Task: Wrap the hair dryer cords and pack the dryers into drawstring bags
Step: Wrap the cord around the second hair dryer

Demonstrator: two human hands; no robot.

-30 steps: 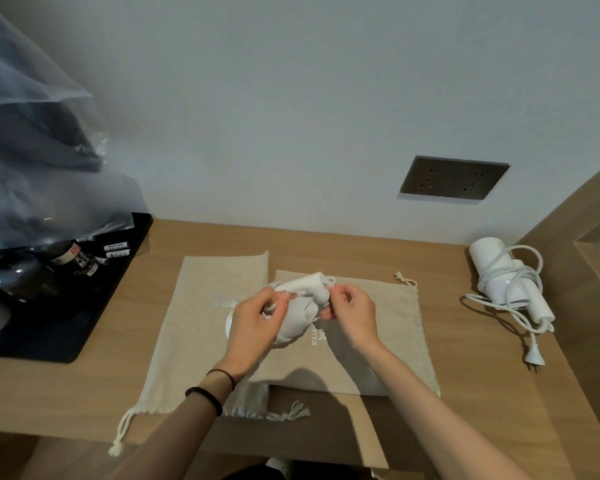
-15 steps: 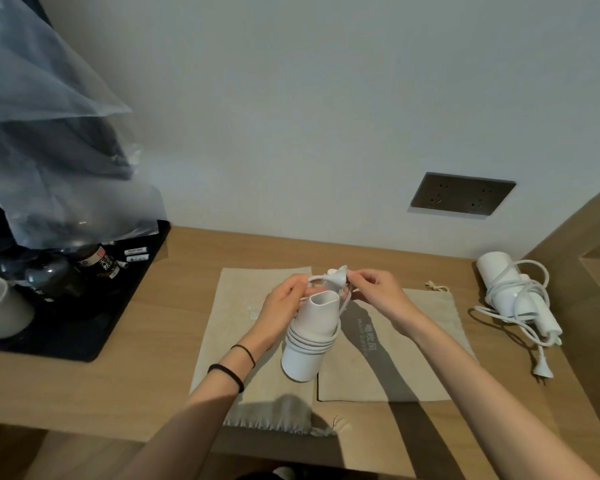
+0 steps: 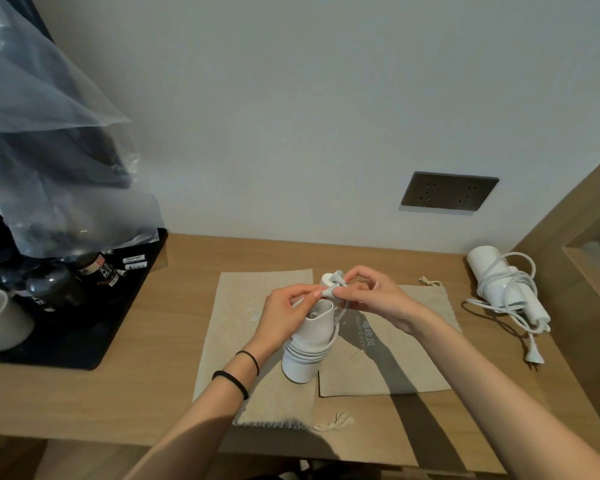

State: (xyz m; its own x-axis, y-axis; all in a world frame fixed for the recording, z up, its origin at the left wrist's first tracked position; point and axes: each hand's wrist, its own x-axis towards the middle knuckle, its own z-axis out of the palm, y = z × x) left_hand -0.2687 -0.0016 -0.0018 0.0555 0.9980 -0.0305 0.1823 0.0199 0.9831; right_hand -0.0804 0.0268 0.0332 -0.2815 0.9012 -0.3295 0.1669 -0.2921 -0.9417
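A white hair dryer (image 3: 309,344) is held above two beige drawstring bags, the left bag (image 3: 253,341) and the right bag (image 3: 395,348), which lie flat on the wooden desk (image 3: 174,341). Cord loops ring the dryer's barrel. My left hand (image 3: 284,313) grips the dryer near its top. My right hand (image 3: 371,299) pinches the cord's end with the plug (image 3: 336,280) just above the dryer. A second white hair dryer (image 3: 499,285) lies at the right of the desk with its cord loosely wound and its plug (image 3: 534,356) trailing toward the front.
A black tray (image 3: 94,337) at the left holds dark bottles, sachets and a white mug (image 3: 0,320), under a clear plastic bag (image 3: 49,150). A dark socket panel (image 3: 449,191) is on the wall. A wooden side panel (image 3: 582,271) bounds the desk's right.
The dryer has been turned upright and raised off the bags. My right hand has moved from the barrel to the cord end and plug at the top. The view has shifted up.
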